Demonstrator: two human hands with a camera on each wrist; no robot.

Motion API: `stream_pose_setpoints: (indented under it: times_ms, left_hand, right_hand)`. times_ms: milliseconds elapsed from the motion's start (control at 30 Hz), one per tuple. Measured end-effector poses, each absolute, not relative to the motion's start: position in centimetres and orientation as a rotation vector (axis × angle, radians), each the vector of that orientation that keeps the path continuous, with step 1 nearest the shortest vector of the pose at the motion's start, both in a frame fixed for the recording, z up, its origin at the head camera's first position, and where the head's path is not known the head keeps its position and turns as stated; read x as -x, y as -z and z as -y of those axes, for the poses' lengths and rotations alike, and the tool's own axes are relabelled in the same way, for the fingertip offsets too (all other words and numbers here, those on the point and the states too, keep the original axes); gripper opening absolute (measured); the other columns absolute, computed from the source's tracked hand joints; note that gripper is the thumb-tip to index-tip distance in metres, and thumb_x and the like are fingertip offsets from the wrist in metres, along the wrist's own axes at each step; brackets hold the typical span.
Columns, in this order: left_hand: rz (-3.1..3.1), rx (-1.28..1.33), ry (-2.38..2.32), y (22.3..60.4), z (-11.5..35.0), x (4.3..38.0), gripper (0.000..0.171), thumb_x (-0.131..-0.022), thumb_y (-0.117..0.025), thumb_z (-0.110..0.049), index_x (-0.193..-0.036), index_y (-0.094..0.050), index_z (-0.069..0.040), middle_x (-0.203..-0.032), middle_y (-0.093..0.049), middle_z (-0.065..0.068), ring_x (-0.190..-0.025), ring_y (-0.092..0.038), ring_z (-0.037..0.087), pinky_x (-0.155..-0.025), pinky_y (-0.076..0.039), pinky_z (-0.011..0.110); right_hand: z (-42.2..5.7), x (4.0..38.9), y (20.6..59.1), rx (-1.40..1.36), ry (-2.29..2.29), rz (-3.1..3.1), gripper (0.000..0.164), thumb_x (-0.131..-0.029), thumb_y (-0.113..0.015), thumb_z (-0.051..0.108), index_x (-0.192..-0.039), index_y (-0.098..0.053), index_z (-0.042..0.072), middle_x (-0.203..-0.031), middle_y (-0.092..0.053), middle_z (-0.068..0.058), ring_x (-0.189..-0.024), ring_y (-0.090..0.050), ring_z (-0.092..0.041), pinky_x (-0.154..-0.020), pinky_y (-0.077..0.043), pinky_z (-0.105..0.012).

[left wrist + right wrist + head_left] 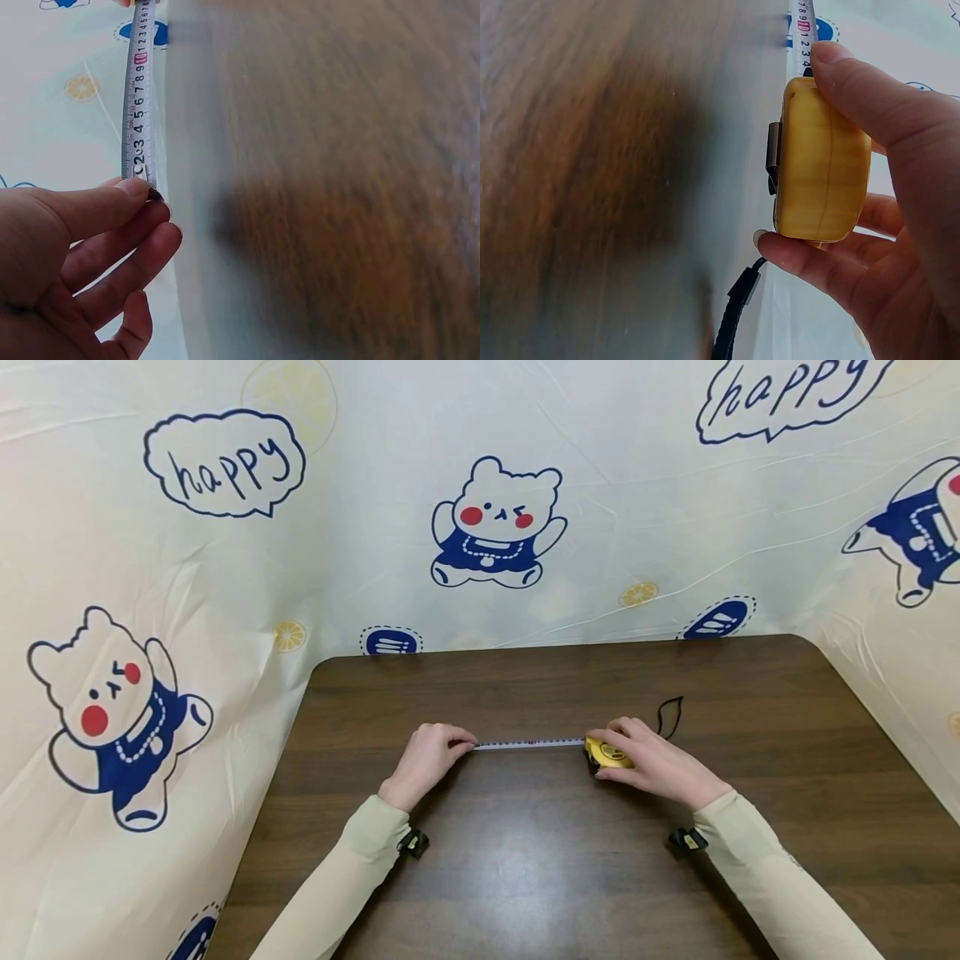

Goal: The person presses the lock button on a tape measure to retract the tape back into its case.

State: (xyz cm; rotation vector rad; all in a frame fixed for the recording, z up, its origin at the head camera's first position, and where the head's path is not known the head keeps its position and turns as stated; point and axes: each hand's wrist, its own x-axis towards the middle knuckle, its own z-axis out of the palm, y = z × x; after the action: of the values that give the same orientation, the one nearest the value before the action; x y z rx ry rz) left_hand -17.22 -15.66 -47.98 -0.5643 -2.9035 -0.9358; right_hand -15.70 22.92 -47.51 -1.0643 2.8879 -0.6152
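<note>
Progress: yellow case [825,161] with blade [531,744] drawn out leftward, judged partway, not wound back | right hand [651,760]: thumb and fingers clamped round the case; its contact with the table [525,868] unclear | left hand [430,764], left of case: thumb and forefinger pinch the blade's end | black cord [678,714]: beyond case, rightward

Smooth plastic tape-measure case [825,161] (metal clip [775,150]), glossy wood-grain tabletop [517,860].
</note>
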Motion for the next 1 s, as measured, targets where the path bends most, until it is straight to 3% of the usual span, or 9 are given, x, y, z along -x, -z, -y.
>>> stream_pose_setpoints:
  times_ms: [1000]
  left_hand:
    - [2.866,0.646,0.934,48.0,14.2,17.0,0.009,-0.095,-0.078,-0.012,-0.099,-0.084,-0.014,-0.097,-0.080,-0.001,-0.091,-0.075,0.015,-0.084,-0.060,0.037]
  right_hand:
    - [-21.7,15.5,47.3,1.082,0.606,-2.872,0.061,-0.095,-0.078,0.040,-0.148,-0.058,0.016,-0.128,-0.057,-0.012,-0.107,-0.055,-0.021,-0.086,-0.057,-0.040]
